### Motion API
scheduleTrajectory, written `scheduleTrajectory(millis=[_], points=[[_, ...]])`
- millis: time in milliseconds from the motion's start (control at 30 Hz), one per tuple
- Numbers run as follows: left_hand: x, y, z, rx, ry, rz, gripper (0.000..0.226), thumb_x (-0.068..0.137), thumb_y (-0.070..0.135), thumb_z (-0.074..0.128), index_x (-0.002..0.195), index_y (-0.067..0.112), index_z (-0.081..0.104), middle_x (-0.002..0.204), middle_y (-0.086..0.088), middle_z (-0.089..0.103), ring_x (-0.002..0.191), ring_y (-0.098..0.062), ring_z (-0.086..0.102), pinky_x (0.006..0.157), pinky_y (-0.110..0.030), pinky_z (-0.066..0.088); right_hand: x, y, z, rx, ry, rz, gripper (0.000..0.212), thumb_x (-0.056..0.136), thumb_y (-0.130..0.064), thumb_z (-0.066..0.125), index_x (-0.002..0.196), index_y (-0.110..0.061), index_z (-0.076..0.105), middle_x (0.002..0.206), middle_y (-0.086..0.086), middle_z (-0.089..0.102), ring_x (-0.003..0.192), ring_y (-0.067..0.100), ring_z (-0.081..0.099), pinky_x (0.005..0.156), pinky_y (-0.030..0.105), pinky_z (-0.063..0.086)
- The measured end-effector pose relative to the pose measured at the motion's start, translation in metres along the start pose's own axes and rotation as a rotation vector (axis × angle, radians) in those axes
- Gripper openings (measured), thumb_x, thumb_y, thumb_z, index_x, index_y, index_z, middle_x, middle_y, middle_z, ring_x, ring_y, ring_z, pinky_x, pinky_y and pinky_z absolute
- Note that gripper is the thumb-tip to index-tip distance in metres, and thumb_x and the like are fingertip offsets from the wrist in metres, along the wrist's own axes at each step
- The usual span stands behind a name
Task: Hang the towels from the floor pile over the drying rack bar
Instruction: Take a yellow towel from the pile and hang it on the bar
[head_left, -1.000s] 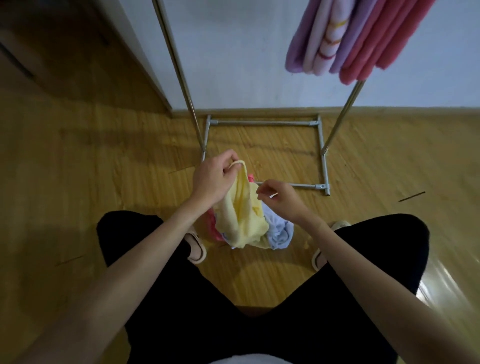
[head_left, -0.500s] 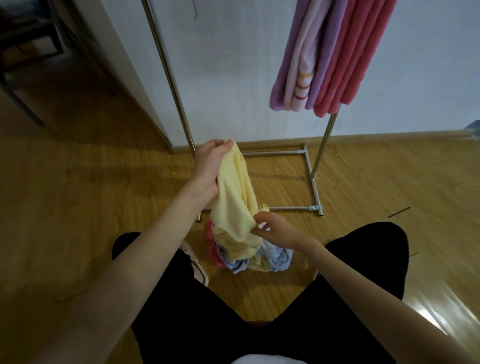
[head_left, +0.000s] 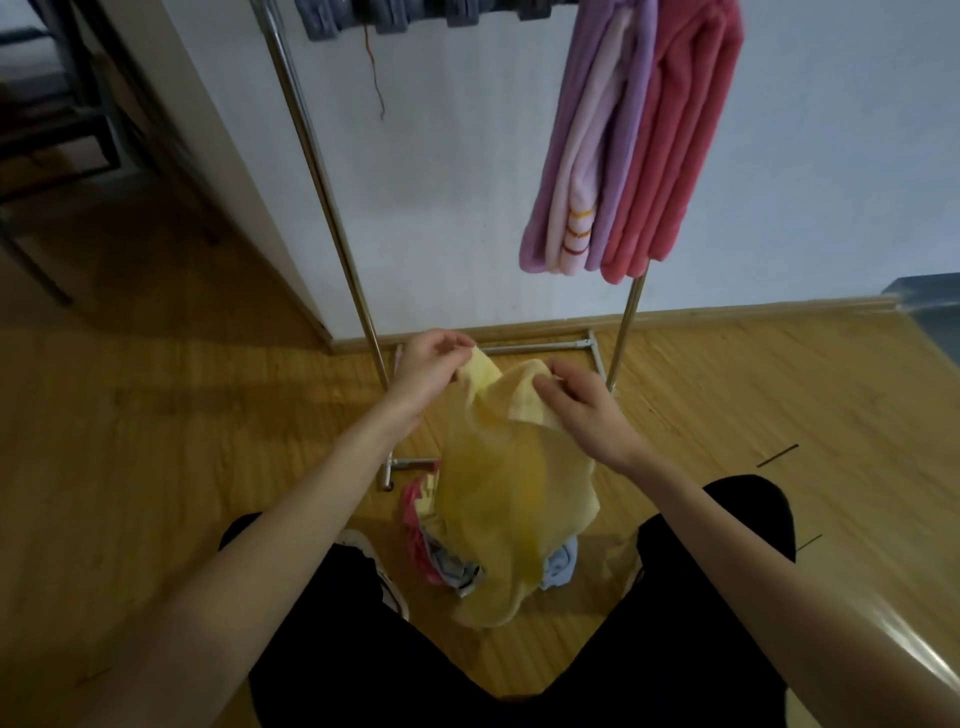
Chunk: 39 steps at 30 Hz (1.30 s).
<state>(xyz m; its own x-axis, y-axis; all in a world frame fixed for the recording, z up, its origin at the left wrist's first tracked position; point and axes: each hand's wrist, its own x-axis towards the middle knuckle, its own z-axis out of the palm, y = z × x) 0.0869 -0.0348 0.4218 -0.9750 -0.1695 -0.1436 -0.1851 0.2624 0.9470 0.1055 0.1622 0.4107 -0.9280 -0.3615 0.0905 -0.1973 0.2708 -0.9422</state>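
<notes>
A yellow towel (head_left: 498, 488) hangs between my hands, lifted off the floor pile. My left hand (head_left: 428, 371) pinches its upper left corner; my right hand (head_left: 582, 410) grips its top edge on the right. Below it lies the floor pile (head_left: 441, 558) of pink and light blue towels, partly hidden by the yellow one. The metal drying rack has a left pole (head_left: 322, 182) and a right pole (head_left: 626, 332); its top bar is at the frame's top edge. A purple striped towel (head_left: 587, 156) and a red towel (head_left: 675, 135) hang from it at the right.
The rack's floor frame (head_left: 540, 345) lies on the wooden floor against a white wall. Grey clothes pegs (head_left: 405, 15) sit on the bar at the top left. Dark furniture legs (head_left: 47, 130) stand at the far left. My legs in black trousers fill the bottom.
Both hands have risen with the yellow towel, and my right hand moved up from its lower part to the top edge. The view has tilted up, showing more of the rack.
</notes>
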Motion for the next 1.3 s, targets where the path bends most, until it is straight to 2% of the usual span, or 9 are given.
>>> scheduleTrajectory(millis=[100, 367, 433, 600, 700, 867, 1033, 1200, 1300], points=[[-0.007, -0.003, -0.005, 0.199, -0.085, 0.15, 0.013, 0.089, 0.012, 0.062, 0.1, 0.014, 0.069, 0.1, 0.0, 0.067, 0.099, -0.015, 0.063, 0.09, -0.035, 0.053, 0.008, -0.006, -0.001, 0.054, 0.017, 0.037, 0.026, 0.098, -0.019, 0.049, 0.095, 0.004, 0.061, 0.08, 0.015, 0.058, 0.072, 0.017, 0.054, 0.066, 0.027, 0.046], [-0.041, -0.025, -0.011, 0.44, -0.171, 0.532, 0.032, 0.072, 0.03, 0.078, 0.096, 0.02, 0.06, 0.101, 0.008, 0.055, 0.092, -0.005, 0.055, 0.079, -0.022, 0.05, 0.022, -0.015, 0.014, 0.182, -0.007, 0.182, 0.024, 0.098, -0.018, 0.051, 0.079, -0.006, 0.059, 0.067, 0.003, 0.052, 0.059, 0.01, 0.048, 0.052, 0.019, 0.039], [-0.045, -0.027, -0.009, 0.425, -0.108, 0.597, 0.034, 0.072, 0.039, 0.074, 0.093, 0.018, 0.059, 0.094, 0.007, 0.056, 0.084, -0.009, 0.056, 0.072, -0.025, 0.05, 0.025, -0.017, 0.018, 0.183, -0.022, 0.197, 0.023, 0.097, -0.017, 0.051, 0.078, -0.005, 0.058, 0.068, 0.007, 0.05, 0.061, 0.015, 0.046, 0.053, 0.023, 0.037], [-0.049, -0.027, -0.005, 0.459, -0.013, 0.724, 0.02, 0.083, 0.026, 0.063, 0.097, 0.011, 0.062, 0.093, 0.003, 0.058, 0.081, -0.009, 0.056, 0.071, -0.028, 0.051, 0.026, -0.021, 0.024, 0.191, -0.076, 0.209, 0.031, 0.097, -0.01, 0.049, 0.066, -0.01, 0.052, 0.057, -0.003, 0.047, 0.051, 0.006, 0.044, 0.049, 0.019, 0.035], [-0.049, -0.029, -0.003, 0.556, 0.0, 0.789, 0.018, 0.09, 0.023, 0.052, 0.097, 0.009, 0.061, 0.095, 0.001, 0.057, 0.082, -0.006, 0.053, 0.069, -0.021, 0.047, 0.026, -0.022, 0.023, 0.108, -0.096, 0.235, 0.028, 0.097, -0.013, 0.049, 0.081, 0.007, 0.061, 0.069, 0.009, 0.051, 0.061, 0.015, 0.047, 0.056, 0.025, 0.038], [-0.049, -0.026, 0.004, 0.46, 0.078, 0.698, 0.016, 0.095, 0.024, 0.041, 0.1, 0.01, 0.048, 0.083, 0.008, 0.046, 0.065, -0.001, 0.043, 0.057, -0.014, 0.033, 0.024, -0.024, 0.02, -0.094, -0.173, 0.248, 0.04, 0.099, -0.027, 0.048, 0.081, 0.004, 0.065, 0.064, 0.005, 0.051, 0.057, 0.01, 0.047, 0.053, 0.022, 0.037], [-0.058, -0.01, 0.011, 0.266, 0.084, 0.605, 0.003, 0.099, 0.016, 0.036, 0.1, 0.014, 0.038, 0.069, 0.005, 0.042, 0.052, -0.017, 0.043, 0.046, -0.039, 0.035, 0.014, -0.036, 0.016, 0.01, -0.128, 0.094, 0.044, 0.099, -0.037, 0.045, 0.068, -0.005, 0.049, 0.057, 0.0, 0.036, 0.049, 0.008, 0.035, 0.047, 0.021, 0.03], [-0.057, 0.012, 0.003, 0.185, 0.124, 0.535, 0.005, 0.1, 0.006, 0.037, 0.101, 0.011, 0.037, 0.073, 0.006, 0.04, 0.06, -0.007, 0.041, 0.055, -0.034, 0.033, 0.004, -0.033, 0.001, 0.019, -0.105, -0.045, 0.027, 0.081, -0.01, 0.074, 0.094, -0.004, 0.051, 0.06, -0.002, 0.055, 0.049, 0.007, 0.049, 0.046, 0.02, 0.038], [-0.053, 0.02, -0.008, 0.19, 0.088, 0.492, 0.003, 0.101, 0.009, 0.037, 0.102, 0.012, 0.037, 0.073, 0.005, 0.039, 0.057, -0.006, 0.037, 0.056, -0.036, 0.034, -0.001, -0.026, -0.009, -0.033, -0.111, -0.119, 0.032, 0.076, 0.003, 0.068, 0.098, -0.009, 0.047, 0.064, 0.008, 0.057, 0.054, 0.015, 0.05, 0.05, 0.028, 0.039]])
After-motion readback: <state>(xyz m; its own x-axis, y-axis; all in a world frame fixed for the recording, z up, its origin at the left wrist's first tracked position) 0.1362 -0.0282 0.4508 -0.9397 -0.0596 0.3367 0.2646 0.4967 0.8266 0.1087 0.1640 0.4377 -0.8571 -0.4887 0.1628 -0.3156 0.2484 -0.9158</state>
